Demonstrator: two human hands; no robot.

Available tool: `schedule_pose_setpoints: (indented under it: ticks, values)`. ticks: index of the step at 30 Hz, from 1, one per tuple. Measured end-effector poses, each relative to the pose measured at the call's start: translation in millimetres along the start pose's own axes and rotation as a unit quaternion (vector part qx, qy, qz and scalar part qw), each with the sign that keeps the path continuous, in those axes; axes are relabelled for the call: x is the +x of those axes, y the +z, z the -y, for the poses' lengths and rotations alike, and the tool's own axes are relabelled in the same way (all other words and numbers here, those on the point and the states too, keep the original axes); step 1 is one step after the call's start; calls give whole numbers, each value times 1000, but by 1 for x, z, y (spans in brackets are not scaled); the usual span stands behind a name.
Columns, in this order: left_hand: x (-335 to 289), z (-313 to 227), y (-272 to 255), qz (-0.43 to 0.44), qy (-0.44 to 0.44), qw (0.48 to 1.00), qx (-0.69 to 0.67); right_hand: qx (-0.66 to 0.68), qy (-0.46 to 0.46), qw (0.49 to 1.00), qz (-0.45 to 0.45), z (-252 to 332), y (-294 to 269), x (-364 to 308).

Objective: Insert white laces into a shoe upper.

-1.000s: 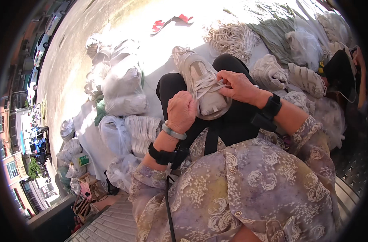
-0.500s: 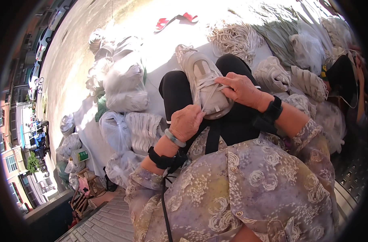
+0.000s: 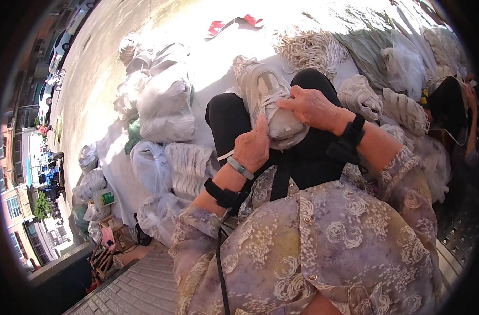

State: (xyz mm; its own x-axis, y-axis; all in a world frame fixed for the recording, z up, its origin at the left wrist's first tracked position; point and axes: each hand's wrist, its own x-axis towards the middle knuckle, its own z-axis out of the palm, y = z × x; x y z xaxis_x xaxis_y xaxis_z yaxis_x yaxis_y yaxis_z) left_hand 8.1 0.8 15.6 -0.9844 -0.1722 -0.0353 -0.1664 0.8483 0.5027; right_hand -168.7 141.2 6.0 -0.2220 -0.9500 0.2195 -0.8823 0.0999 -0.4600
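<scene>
A pale beige-grey lace-up sneaker (image 3: 288, 127) lies across my lap between my black-clad knees, its toe toward me. White shoelace (image 3: 271, 101) crosses over its front. My right hand (image 3: 310, 107) comes from the right side, thumb and index finger pinched on the lace at the shoe's right. At the shoe's left edge is my left hand (image 3: 252, 144). Its upper finger points up against the lacing and the other fingers are curled; it seems to grip a lace there, though the fingertips partly hide it.
Bagged pale shoe pieces (image 3: 168, 113) are piled to the left. A heap of white laces (image 3: 310, 50) lies beyond my right knee, with bundled pale pieces (image 3: 360, 97) beside it. A red and dark object (image 3: 234, 24) lies ahead. Another person's arm (image 3: 470, 102) shows far right.
My left hand has moved up along the shoe's left edge, its finger now pointing up at the lacing. My right hand stays pinched at the lace, slightly higher. The view has shifted a little.
</scene>
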Motion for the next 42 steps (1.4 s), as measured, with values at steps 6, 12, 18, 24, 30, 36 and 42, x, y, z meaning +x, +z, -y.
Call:
schedule_pose_setpoints:
  ticks: [6, 12, 18, 24, 30, 36, 42]
  values:
    - [2, 5, -2, -6, -18, 1000, -6, 47, 55, 994, -76, 1, 0, -2]
    - [2, -1, -9, 11, -18, 1000, 6, 93, 109, 989, -47, 9, 1, -22]
    - [14, 1, -4, 47, 2, 999, 24, -43, -33, 998, -32, 10, 11, -9]
    - [10, 4, -21, 80, 12, 997, 2, -81, -44, 995, 34, 10, 8, -7]
    - [16, 9, -47, 94, -14, 995, -21, -80, -114, 990, 11, 9, -6, -10]
    - [29, 12, -49, -46, 88, 990, 96, 6, 36, 999, 15, 4, -30, -9]
    - [16, 19, -50, -21, 162, 968, 189, -67, -24, 997, 37, -1, -39, -15]
